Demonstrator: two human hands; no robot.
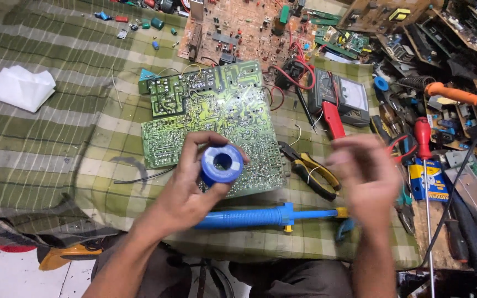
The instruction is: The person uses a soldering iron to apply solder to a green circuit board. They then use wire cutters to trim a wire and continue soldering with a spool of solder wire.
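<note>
Nearest of all, two bare arms reach in from the bottom. The left hand (186,190) holds a small blue spool (222,163). Its fingers (194,144) curl around the spool, with the thumb on the near side and the hole in the middle facing up. The spool sits in the air just above the near edge of a big green circuit board (211,118).

The right hand (366,175) is up off the worktop (111,182), well to the right of the spool. It is blurry, so I cannot tell if its fingers are open or closed, or if they hold anything.

Just under the hands lies a long blue pump tool (260,217) on the checked cloth. Between the hands, a bit farther, are pliers (313,171) with yellow and black handles.

Farther right is a red screwdriver (423,140). Behind the pliers sits a grey meter (343,99) with red wires. Far back lies a brown circuit board (233,30). Far left is a white crumpled tissue (20,87).
</note>
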